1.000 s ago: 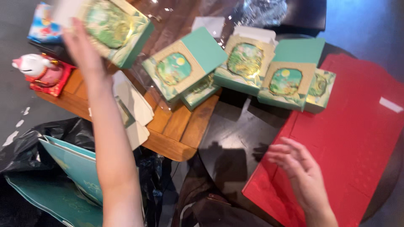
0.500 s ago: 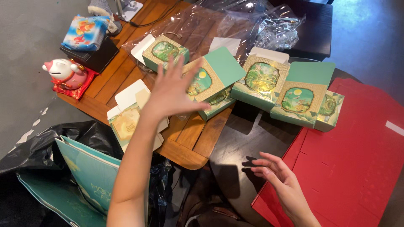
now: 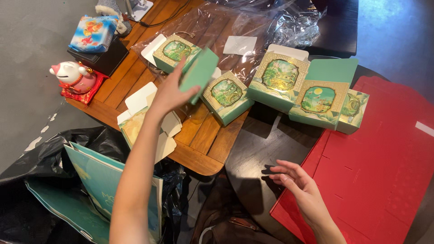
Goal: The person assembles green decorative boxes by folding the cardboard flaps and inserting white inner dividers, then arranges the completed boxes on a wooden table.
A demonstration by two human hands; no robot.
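My left hand (image 3: 169, 92) is up over the wooden table (image 3: 199, 135), fingers pinching a plain green lid (image 3: 199, 74) by its lower edge and holding it tilted in the air. Just at its 4 o'clock sits an open green box (image 3: 227, 96) with a round picture insert showing inside. At 11 o'clock another open box (image 3: 175, 52) lies on clear plastic wrap (image 3: 253, 22), holding the same kind of insert. At 7 o'clock, under my forearm, a box with white flaps (image 3: 143, 122) stands open; I cannot tell what it holds. My right hand (image 3: 300, 185) hovers low at 5 o'clock, fingers loosely spread and holding nothing, at the edge of a red cardboard sheet (image 3: 384, 162). At 3 o'clock, two more open boxes (image 3: 307, 88) show picture inserts.
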